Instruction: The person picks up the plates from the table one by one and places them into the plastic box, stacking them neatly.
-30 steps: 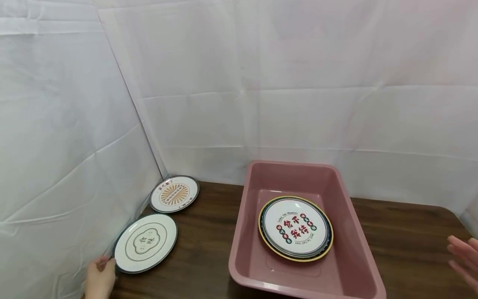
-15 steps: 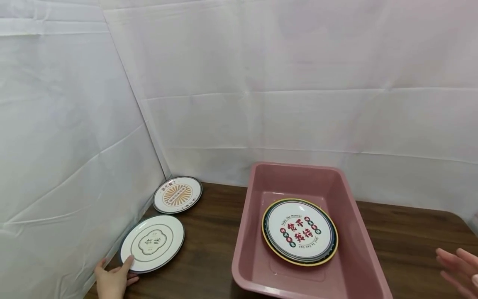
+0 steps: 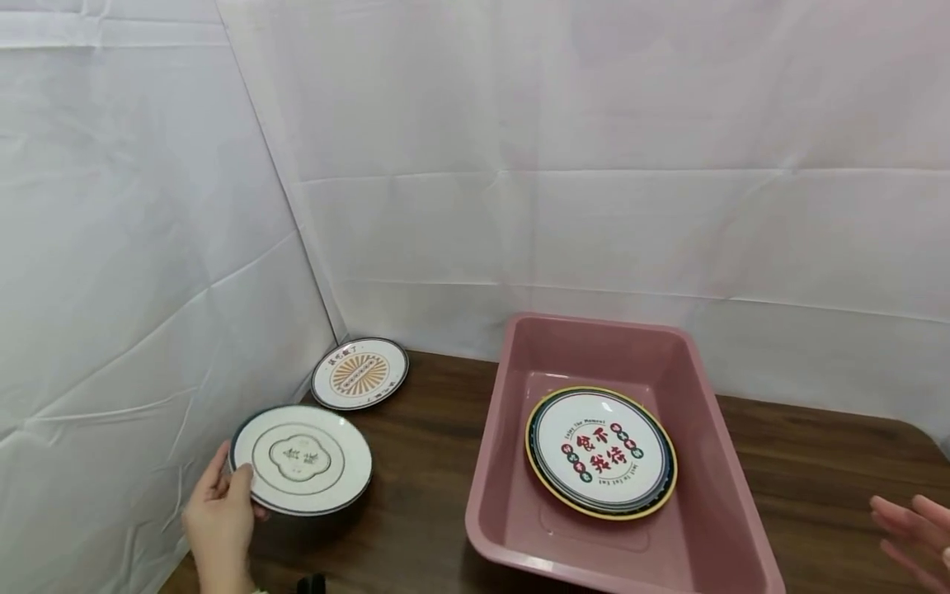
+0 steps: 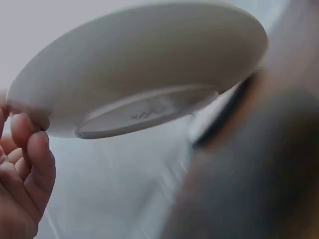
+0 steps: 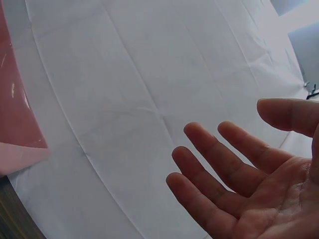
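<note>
My left hand (image 3: 223, 516) pinches the near left rim of a white plate (image 3: 312, 462) with a dark rim and a cloud-shaped emblem. The thumb lies on top and the fingers are beneath. In the left wrist view the underside of this plate (image 4: 149, 59) shows, tilted and lifted off the table. Behind it, a second plate (image 3: 359, 374) with an orange sunburst lies in the back left corner. At the far right, my right hand (image 5: 249, 184) is held palm up with its fingers spread and nothing in them; the head view shows only its fingertips.
A pink plastic tub (image 3: 493, 487) stands at centre right on the dark wooden table (image 3: 423, 495). Stacked plates (image 3: 603, 450) lie in it, the top one white with red characters, the lowest with a yellow rim. White cloth (image 3: 416, 231) hangs behind and on the left.
My left hand has moved from beside the plate's edge to gripping its rim, and the plate has risen off the table. The right hand stays almost still.
</note>
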`<state>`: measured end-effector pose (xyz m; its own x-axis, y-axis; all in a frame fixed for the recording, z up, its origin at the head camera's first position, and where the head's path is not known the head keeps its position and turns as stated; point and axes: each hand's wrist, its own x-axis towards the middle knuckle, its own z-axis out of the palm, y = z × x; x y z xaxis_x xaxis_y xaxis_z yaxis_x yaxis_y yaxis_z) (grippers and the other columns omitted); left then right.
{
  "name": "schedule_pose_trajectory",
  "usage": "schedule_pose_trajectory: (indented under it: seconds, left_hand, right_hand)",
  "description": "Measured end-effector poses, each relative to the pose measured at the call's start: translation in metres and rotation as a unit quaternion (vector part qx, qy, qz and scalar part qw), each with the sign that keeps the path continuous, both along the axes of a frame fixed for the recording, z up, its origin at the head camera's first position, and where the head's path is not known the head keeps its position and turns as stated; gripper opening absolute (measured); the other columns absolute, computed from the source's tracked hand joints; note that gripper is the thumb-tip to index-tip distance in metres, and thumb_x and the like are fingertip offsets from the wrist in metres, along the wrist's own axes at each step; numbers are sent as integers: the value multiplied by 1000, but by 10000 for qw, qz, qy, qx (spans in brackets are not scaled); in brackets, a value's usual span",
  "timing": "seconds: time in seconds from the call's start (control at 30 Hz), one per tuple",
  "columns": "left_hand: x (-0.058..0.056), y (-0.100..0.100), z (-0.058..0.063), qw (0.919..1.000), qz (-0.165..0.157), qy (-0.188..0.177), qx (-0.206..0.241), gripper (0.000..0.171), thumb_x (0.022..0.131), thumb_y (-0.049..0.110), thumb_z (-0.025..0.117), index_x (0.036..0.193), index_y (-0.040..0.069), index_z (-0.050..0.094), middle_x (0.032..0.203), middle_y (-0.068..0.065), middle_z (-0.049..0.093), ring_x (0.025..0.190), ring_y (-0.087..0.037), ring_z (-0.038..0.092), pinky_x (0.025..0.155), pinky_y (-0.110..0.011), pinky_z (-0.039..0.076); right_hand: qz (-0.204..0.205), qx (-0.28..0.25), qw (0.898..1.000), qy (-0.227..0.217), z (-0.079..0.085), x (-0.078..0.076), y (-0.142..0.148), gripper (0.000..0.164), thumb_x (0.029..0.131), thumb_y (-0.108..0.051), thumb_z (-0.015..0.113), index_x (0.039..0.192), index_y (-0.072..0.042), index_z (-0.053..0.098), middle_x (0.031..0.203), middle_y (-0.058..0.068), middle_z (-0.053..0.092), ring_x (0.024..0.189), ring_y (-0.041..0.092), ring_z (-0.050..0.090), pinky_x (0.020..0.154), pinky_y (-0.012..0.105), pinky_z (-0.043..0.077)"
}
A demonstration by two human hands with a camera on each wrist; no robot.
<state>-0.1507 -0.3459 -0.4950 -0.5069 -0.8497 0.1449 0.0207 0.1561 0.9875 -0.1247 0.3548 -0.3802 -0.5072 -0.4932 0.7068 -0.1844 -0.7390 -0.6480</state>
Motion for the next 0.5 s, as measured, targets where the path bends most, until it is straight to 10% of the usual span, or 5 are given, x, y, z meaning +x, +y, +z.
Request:
schedule_pose_trajectory:
  seconds: [0.17,0.3,0.4,0.5]
  left_hand:
    - [-21,18,-2,9833,-855,1586,-242,45,76,16,62,119,23,48,66,-14,53,46,-22,50,37,-31,42]
    - [-15,82,46,9471,-1985,2522,18,45,79,2,56,121,9,45,62,-9,49,53,-14,44,45,-23,40]
    - [0,142,93,9292,-2627,2597,132,42,80,-1,52,121,6,44,66,-9,50,55,-13,44,45,-22,38]
    - [15,192,126,9215,-3059,2393,-31,40,82,3,51,121,9,45,80,-14,57,60,-18,52,48,-25,45]
  right_hand:
    - [-806,185,9966,63,6,10,-12,42,87,11,5,129,9,10,127,23,31,117,26,30,90,30,31]
    - [-1927,618,9793,70,19,23,-34,46,84,14,-1,128,11,15,123,18,39,113,20,38,85,23,36]
    - [-3161,1403,9383,73,32,35,-58,42,85,16,7,126,14,18,120,12,44,110,16,41,82,19,37]
    - [-4295,2518,8671,-121,45,46,-86,37,89,8,21,126,12,21,119,7,47,106,11,44,78,15,38]
